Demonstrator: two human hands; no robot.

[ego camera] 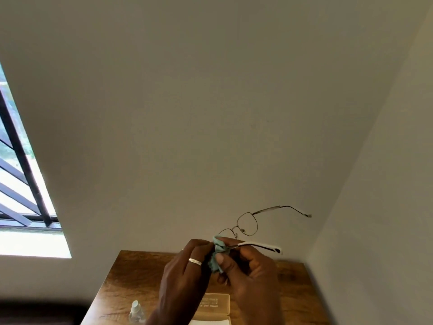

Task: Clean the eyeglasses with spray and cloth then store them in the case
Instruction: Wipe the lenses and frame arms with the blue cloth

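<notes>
Head view: the eyeglasses were held in the air above the counter, low in the frame toward 6 o'clock. One thin metal-rimmed lens stood free at 1 o'clock from the hands. The other lens was mostly hidden under a bunched pale green cloth, with only an arc of its rim showing. The far temple reached out toward 2 o'clock. The near temple, with a white and black tip, pointed toward 3 o'clock over the right hand.

That hand's thumb and forefinger were closed narrow, pinching the cloth at the hinge. The left hand wore a silver ring. Its fingers were curled tight against the cloth from 9 o'clock, and their tips were out of sight behind it.

On the counter lay a tan case, partly covered by the wrists and cut off by the bottom edge. It carried rows of pale print too blurred to read. At 7 o'clock from the hands stood a small clear spray bottle, also cut off, with no label legible. A barred window was cropped at 9 o'clock.
</notes>
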